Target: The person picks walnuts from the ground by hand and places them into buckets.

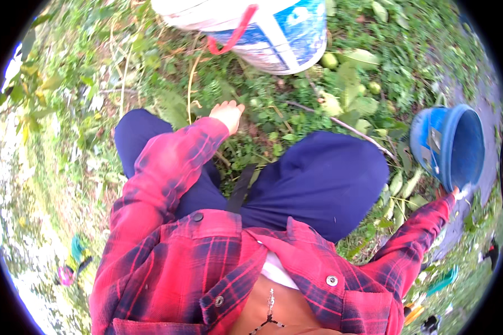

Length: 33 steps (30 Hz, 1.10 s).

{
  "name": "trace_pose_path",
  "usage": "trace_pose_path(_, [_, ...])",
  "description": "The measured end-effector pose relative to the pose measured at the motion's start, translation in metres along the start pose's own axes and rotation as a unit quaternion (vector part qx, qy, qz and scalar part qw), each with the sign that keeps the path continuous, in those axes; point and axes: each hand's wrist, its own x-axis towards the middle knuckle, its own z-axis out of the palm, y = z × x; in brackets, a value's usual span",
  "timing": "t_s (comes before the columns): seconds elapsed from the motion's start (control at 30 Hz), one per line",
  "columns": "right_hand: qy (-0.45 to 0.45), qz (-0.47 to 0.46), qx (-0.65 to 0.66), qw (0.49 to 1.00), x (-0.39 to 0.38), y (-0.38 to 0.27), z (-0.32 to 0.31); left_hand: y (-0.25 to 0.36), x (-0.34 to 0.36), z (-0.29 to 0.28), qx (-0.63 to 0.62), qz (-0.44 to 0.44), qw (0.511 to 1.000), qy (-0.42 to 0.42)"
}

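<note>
A blue bucket (431, 140) stands tilted at the right, its mouth turned outward to the right. My right hand (456, 192) is at the near edge of its rim and appears to grip it; that hand is small and partly blurred. Over the green ground in front of my knees is my left hand (227, 116), its fingers bent downward with the tips hidden, so whether they hold anything does not show. Nearest to it are low weeds and leaves. Green round fruits (330, 60) lie among broad leaves, right of a white and blue bucket (285, 42).
The white and blue bucket at the top has a red handle (235, 33). A thin stick (352, 127) lies from the middle toward the blue bucket. Dry stems (193, 81) rise left of my left hand. A pink and teal object (67, 273) is at the lower left.
</note>
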Motion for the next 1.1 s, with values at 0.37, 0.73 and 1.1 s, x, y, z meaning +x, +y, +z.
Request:
trace_pose_path(0.37, [-0.179, -0.537, -0.160, 0.809, -0.294, 0.157, 0.183, -0.120, -0.085, -0.057, 0.074, -0.023, 0.995, -0.055])
trace_pose_path(0.73, [-0.815, -0.488, -0.231, 0.212, -0.467, 0.432, 0.326, -0.064, -0.163, -0.112, -0.004, 0.022, 1.000, -0.018])
trace_pose_path(1.1, [-0.549, -0.586, -0.555, 0.215, -0.394, 0.339, 0.380, -0.105, -0.153, -0.109, 0.003, 0.116, 0.993, 0.002])
